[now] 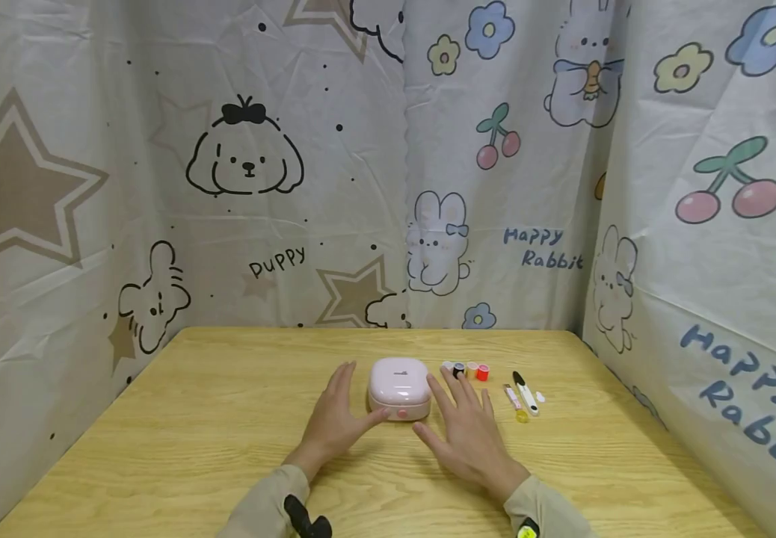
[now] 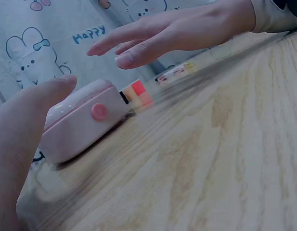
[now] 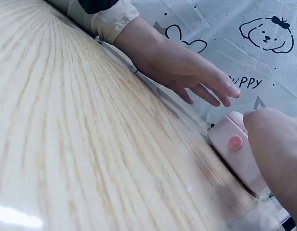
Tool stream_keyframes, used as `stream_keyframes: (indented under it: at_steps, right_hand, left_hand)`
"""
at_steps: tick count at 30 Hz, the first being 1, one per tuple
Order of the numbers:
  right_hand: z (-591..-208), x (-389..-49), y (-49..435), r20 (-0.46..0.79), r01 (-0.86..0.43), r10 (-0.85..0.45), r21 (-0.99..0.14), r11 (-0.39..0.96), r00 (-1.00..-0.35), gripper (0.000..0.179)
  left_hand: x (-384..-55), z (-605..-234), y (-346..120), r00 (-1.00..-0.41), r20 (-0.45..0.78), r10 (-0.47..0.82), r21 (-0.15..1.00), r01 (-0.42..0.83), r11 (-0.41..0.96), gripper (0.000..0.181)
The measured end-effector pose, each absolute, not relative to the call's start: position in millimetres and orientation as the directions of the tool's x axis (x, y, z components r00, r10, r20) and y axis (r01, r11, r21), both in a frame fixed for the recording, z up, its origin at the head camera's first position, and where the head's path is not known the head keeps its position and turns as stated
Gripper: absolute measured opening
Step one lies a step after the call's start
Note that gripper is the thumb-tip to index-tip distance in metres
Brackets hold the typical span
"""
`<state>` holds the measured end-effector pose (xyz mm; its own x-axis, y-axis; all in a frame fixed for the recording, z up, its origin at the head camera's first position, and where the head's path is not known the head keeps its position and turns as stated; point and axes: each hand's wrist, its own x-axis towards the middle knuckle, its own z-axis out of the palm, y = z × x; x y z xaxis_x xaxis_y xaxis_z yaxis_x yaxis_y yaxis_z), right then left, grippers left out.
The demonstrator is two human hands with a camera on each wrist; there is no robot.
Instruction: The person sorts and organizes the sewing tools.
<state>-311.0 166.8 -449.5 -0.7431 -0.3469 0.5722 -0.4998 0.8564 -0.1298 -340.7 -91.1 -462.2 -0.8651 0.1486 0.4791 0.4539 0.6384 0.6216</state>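
A pale pink rounded case [image 1: 400,382] with a closed lid and a round pink button [image 2: 99,111] on its front sits on the table. My left hand [image 1: 336,420] is at the case's left, fingers extended and thumb in front of the case's lower front. On the other side, my right hand [image 1: 469,437] has its fingers spread near the case's right edge. Whether either hand touches the case I cannot tell. Behind the right fingers stands a row of small thread spools, among them a black one [image 1: 458,370] and a red one [image 1: 483,373].
Right of the spools lie white snips [image 1: 525,392] with a black tip, a slim printed item [image 1: 512,397] with a yellow piece [image 1: 522,417] by it, and a small white piece [image 1: 540,397]. Printed curtains [image 1: 334,224] enclose the wooden table [image 1: 226,418] at the back and sides.
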Motion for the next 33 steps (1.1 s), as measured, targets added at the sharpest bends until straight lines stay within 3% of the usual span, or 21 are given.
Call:
stream_keyframes:
  at_steps: [8,19,25,33]
  right_hand:
    - [-451.6,-314.7,167.9,0.62,-0.54,-0.351,-0.141,0.83,-0.702,0.077]
    - [-455.9,-331.8,166.8,0.638,-0.633,-0.363,-0.259,0.729,-0.679,0.079]
    - [-454.6,-338.0,166.5,0.64,-0.658,-0.374,-0.282,0.699,-0.671,0.079]
    - [-451.7,-346.7,170.2,0.549,-0.605,-0.332,-0.448,0.658,-0.767,0.082]
  left_hand:
    - [-346.9,-462.0,-93.9,-0.899,0.392,0.197,0.758,0.437,0.484,0.115]
    - [-368.0,-461.3,-103.7,-0.928,0.253,0.272,0.892,0.333,0.305,0.126]
    - [-381.5,-455.3,-105.9,-0.919,0.229,0.322,0.878,0.338,0.34,0.129]
    - [-398.7,-445.8,-98.6,-0.9,0.197,0.389,0.822,0.368,0.435,0.128]
